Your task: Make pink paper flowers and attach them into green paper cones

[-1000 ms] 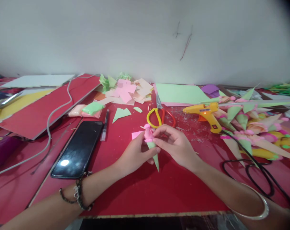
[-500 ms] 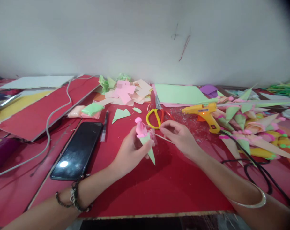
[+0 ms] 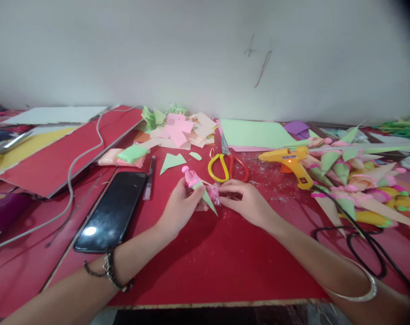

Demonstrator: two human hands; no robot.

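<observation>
My left hand [image 3: 181,201] is closed around a small light-green paper cone [image 3: 209,199], which tilts with its tip toward me. Bright pink clay trims the cone's wide end, around a pink paper piece with a pink ball on top [image 3: 185,169]. Just right of the cone, a clear plastic packet of pink clay [image 3: 213,195] shows partly behind the left fingers. My right hand [image 3: 243,198] pinches at this packet's right edge. A thin pale stick [image 3: 206,183] lies between the hands, its ends hidden.
Behind the hands lie scissors [image 3: 219,168] with yellow and red handles. A yellow glue gun [image 3: 289,159], its light on, sits before finished paper cones [image 3: 347,174]. At left are a phone [image 3: 113,210], a pen [image 3: 149,178] and clay packets [image 3: 132,154]. Paper scraps [image 3: 179,128] lie farther back.
The cone has moved left and tilted in my left hand. My right hand left the cone's pink trim, drew back with the thin stick, then came in at the clay packet.
</observation>
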